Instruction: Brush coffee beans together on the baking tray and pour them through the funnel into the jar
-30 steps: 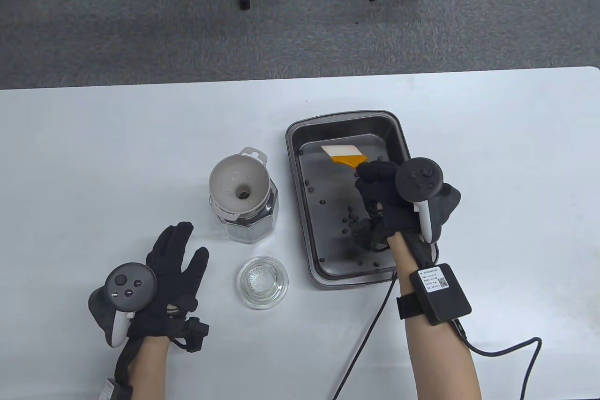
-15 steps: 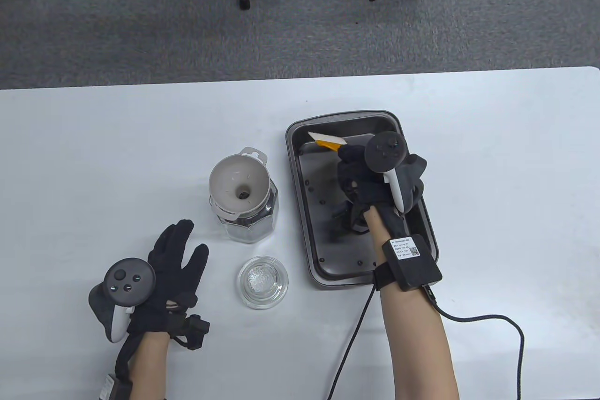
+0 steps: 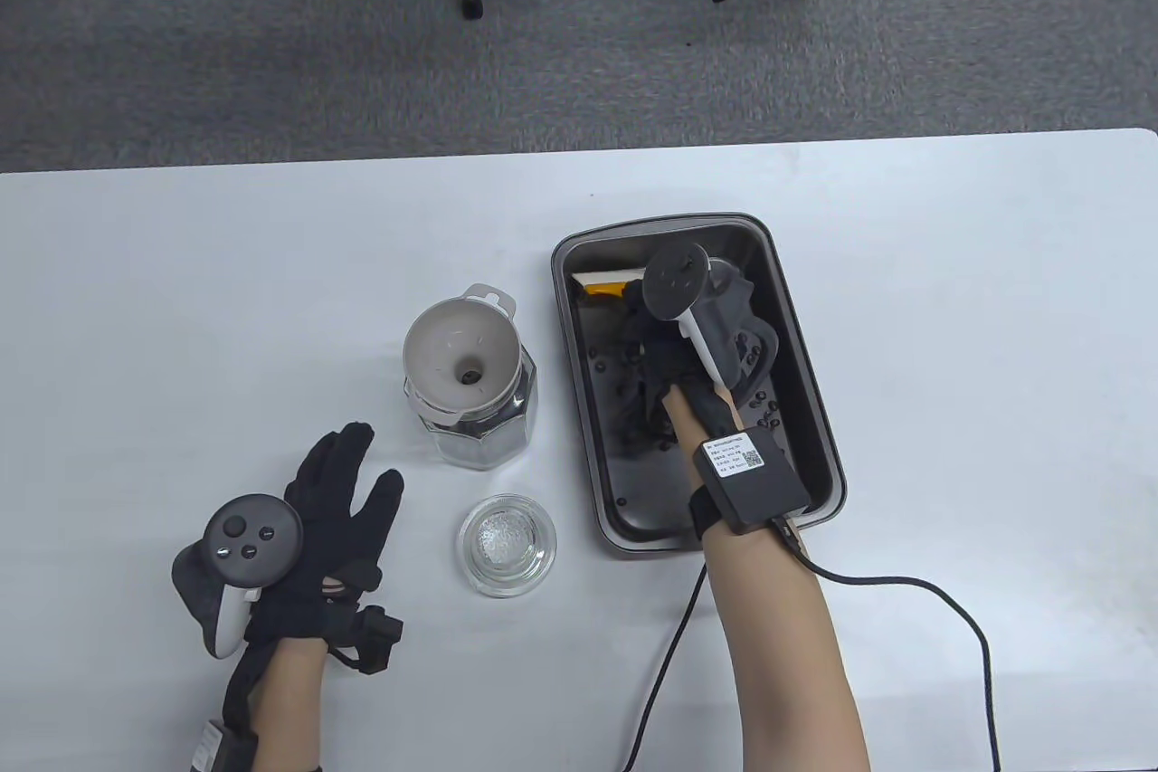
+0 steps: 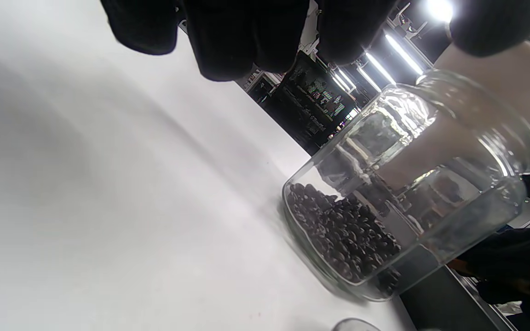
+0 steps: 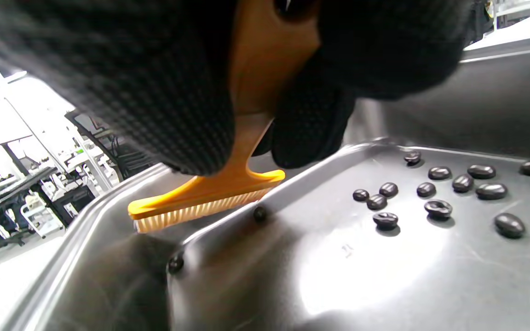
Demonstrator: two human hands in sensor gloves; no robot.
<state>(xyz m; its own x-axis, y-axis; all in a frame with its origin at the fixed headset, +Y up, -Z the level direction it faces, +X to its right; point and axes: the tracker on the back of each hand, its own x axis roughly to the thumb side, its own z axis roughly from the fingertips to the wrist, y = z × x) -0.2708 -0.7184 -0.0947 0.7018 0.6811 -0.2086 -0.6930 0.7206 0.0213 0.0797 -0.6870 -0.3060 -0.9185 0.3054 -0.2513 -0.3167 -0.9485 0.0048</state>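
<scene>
right hand [image 3: 697, 328] grips orange brush [image 5: 210, 193] at far corner of baking tray [image 3: 805, 410], coffee beans [image 5: 435, 193] scattered; left hand [image 3: 317, 537] spread flat on table [image 3: 271, 265].

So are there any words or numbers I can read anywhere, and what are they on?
White sticker with a square code on the black box strapped to the right wrist: printed lines, too small to read.
Baking tray floor: a tiny stamped mark, too blurred to read.
Nothing readable anywhere else.
</scene>
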